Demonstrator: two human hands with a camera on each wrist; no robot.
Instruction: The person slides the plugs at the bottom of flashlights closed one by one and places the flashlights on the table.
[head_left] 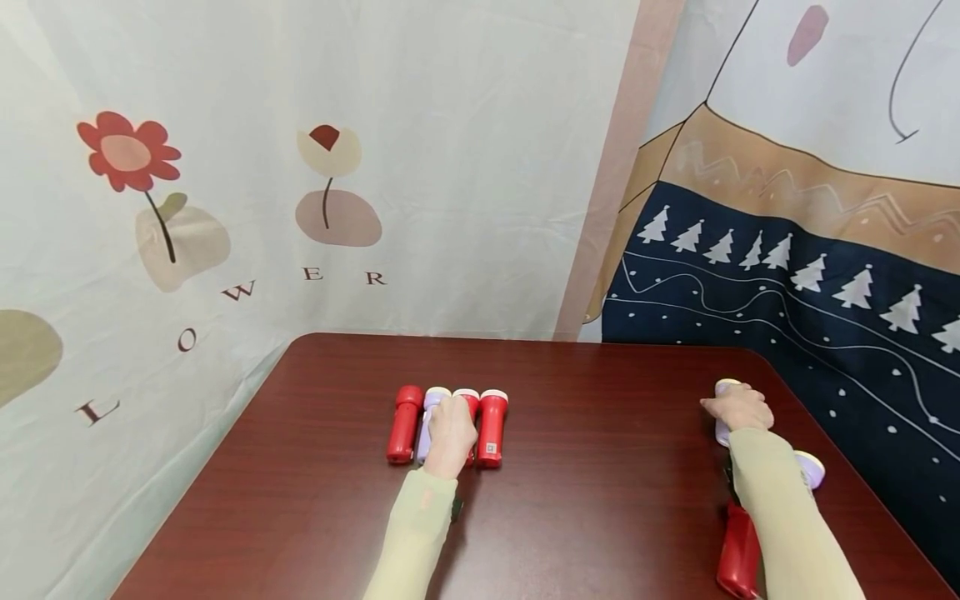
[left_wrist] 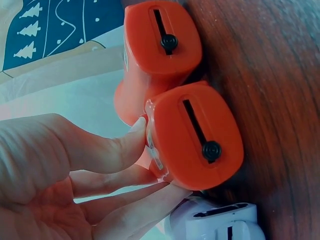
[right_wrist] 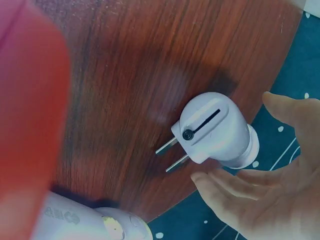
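Observation:
Four flashlights would exceed the count, so several stand in a row at the table's middle: a red flashlight (head_left: pixel 405 425) at the left end, a lavender flashlight (head_left: pixel 427 417) beside it, then two more red ones. My left hand (head_left: pixel 452 429) pinches the inner red flashlight (left_wrist: pixel 197 137) between thumb and fingers; its black slide switch faces the left wrist camera. The outer red flashlight (left_wrist: pixel 162 37) lies against it. At the table's right, my right hand (head_left: pixel 738 407) spreads its fingers around a lavender flashlight (right_wrist: pixel 215 127) with two metal prongs out. Whether the fingertips touch it I cannot tell.
Nearer me on the right lie a red flashlight (head_left: pixel 738 554) and another lavender flashlight (head_left: pixel 812 469), partly hidden by my right sleeve. The brown table (head_left: pixel 600 483) ends at printed curtains behind and on the right.

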